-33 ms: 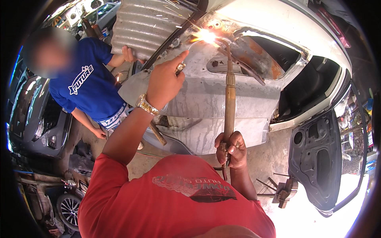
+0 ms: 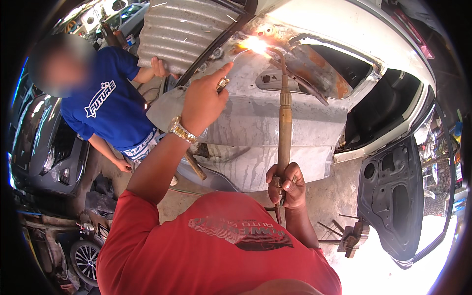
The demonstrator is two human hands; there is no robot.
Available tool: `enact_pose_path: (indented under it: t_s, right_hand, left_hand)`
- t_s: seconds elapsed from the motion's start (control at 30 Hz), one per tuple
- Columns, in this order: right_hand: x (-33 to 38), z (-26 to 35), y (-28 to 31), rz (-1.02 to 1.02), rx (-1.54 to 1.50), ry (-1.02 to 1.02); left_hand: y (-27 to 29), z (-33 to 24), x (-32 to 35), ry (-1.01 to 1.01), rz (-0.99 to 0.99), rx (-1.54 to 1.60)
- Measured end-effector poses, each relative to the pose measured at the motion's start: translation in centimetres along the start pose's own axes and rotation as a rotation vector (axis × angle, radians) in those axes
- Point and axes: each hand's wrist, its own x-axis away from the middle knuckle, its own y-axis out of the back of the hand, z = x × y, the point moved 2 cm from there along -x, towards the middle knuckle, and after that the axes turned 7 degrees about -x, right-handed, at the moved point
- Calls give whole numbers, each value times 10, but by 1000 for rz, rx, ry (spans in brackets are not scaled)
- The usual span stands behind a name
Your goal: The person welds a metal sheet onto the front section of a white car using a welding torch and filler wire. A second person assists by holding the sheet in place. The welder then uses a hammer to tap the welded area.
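Welding torch (image 2: 285, 125) stands in front of the grey panel (image 2: 241, 115), its bent tip at the panel's upper edge, where the flame (image 2: 256, 44) glares. Since the picture just before, neither hand has visibly shifted; only the sparks (image 2: 231, 18) differ: the long streaks fanning from the flame are gone, and short dashes lie scattered to the panel's upper left, around the corrugated sheet (image 2: 182, 37). That suggests heating carries on at the same spot, perhaps spitting less. At the panel's lower edge, the right hand (image 2: 286, 186) has its fingers clenched around the torch's lower end. Over the panel's left part, the left hand (image 2: 205, 103) appears to grip a thin wire (image 2: 239, 53) reaching toward the flame.
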Motion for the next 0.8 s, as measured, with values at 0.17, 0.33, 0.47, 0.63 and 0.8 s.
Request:
enact_pose_path:
  t_s: [0.17, 0.33, 0.47, 0.63, 0.8]
  right_hand:
    - [-1, 1, 0, 5, 8, -3]
    - [0, 0, 4, 1, 15, -3]
    - [-2, 1, 1, 10, 30, -3]
    - [-2, 0, 2, 3, 18, -3]
    - [-3, 1, 1, 4, 23, -6]
  left_hand:
    - [-1, 1, 0, -28, -8, -7]
    - [-2, 1, -1, 0, 4, -2]
    - [-2, 2, -1, -17, -6, -9]
    - [-1, 0, -2, -8, -3, -4]
    - [-1, 0, -2, -25, -7, -21]
